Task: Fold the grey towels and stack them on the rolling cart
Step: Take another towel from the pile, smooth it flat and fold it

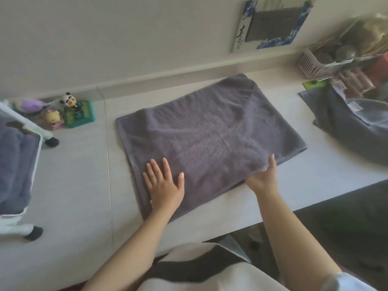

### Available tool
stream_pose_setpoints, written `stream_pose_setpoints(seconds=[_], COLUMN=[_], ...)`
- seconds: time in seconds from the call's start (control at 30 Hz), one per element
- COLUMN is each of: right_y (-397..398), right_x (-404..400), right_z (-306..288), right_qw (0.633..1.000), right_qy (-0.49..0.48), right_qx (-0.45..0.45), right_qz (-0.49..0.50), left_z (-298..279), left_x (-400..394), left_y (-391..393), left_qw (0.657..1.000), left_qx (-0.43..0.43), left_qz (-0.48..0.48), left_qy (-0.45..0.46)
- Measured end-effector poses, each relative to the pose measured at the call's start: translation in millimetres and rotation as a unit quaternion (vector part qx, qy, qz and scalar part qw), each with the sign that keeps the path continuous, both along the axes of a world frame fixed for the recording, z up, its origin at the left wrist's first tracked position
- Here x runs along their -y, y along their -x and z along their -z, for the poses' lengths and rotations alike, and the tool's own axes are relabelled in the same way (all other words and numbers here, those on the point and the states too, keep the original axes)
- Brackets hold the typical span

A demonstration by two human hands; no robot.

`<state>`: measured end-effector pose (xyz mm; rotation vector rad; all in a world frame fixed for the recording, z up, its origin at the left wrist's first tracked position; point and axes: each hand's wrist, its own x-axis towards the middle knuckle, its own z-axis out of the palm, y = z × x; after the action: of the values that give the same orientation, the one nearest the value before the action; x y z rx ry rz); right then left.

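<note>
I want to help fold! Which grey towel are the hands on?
The middle one: the grey towel spread flat on the table. The left hand presses it, the right hand pinches its edge. The others lie aside untouched.

Towel (210, 133) lies mid-table (79, 185) (cart (31, 131) left, basket (315, 61) right).

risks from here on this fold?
1. The right hand pinches only the near edge of the grey towel; the grip could slip mid-fold.
2. The left hand presses flat near the left corner; if it lifts, the layers may shift.
3. The towel's far right corner lies near the unfolded pile and could catch it.
</note>
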<state>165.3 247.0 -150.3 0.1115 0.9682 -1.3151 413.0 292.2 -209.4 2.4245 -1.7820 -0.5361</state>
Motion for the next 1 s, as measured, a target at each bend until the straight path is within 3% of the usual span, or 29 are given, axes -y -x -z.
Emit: stream_pose_setpoints(seconds=[0.1, 0.17, 0.37, 0.57, 0.7, 0.83, 1.0], right_y=[44.2, 76.0, 101.9, 99.5, 84.5, 90.3, 101.0], right_x=[13.9, 26.5, 54.0, 82.4, 95.7, 74.5, 67.3], right_z=[-2.3, 2.3, -0.7, -13.1, -19.9, 0.1, -7.6], right_qw=[0.991, 0.985, 1.0, 0.991, 0.966, 0.916, 0.925], right_qy=[-0.001, -0.004, 0.019, 0.019, -0.004, -0.05, -0.098], right_qx=[0.059, 0.085, -0.017, -0.122, -0.241, -0.388, -0.366], right_qz=[0.119, 0.148, 0.015, -0.044, -0.092, -0.092, -0.038], left_z=[9.3, 11.6, 4.3, 13.2, 13.9, 13.2, 4.3], left_x=[-1.4, 2.6, 40.8, 43.3, 44.4, 44.0, 55.3], left_y=[-23.4, -28.9, 9.6, 15.7, 15.8, 16.8, 23.1], left_qw=[0.998, 0.997, 0.994, 0.996, 0.995, 0.995, 0.995], left_qx=[0.058, 0.068, -0.007, 0.051, 0.066, 0.072, 0.07], left_qz=[0.022, 0.027, -0.079, -0.062, -0.063, -0.06, -0.066], left_qy=[0.03, 0.039, 0.082, 0.048, 0.04, 0.019, 0.003])
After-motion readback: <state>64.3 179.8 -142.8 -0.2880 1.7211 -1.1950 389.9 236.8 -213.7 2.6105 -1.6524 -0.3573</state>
